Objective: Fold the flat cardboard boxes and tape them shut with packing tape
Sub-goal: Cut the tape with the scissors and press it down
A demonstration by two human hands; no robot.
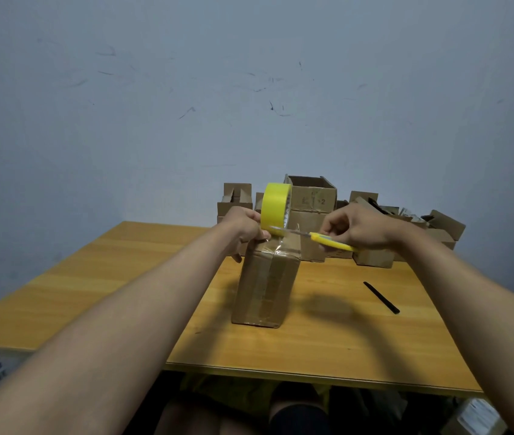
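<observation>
On the wooden table (pixel 328 334), near its middle, I saw the cardboard box (pixel 265 287) standing upright on one end, tall and narrow, plain brown with slightly dented walls. A strip of clear packing tape ran down the centre of its near face, glossy over the seam, and crinkled film bunched at the top edge where the strip came off the roll. Its base sat flat on the table and it threw a dark shadow to the right.

My left hand (pixel 244 229) was curled at the box's top left corner, its grip closed on the yellow tape roll (pixel 276 208), which stood on edge just above the box top. My right hand (pixel 359 226) had its fingers wrapped round a yellow-handled cutter (pixel 331 241), the metal blade pointing left and meeting the stretched tape just under the roll. I could not tell whether the blade had gone through the film.

Behind the box, against the grey scuffed wall (pixel 186 89), a cluster of small folded cardboard boxes (pixel 312 199) sat at the table's far edge, some with flaps open. A thin black stick (pixel 381 297) lay on the table to the right, well apart from the box.
</observation>
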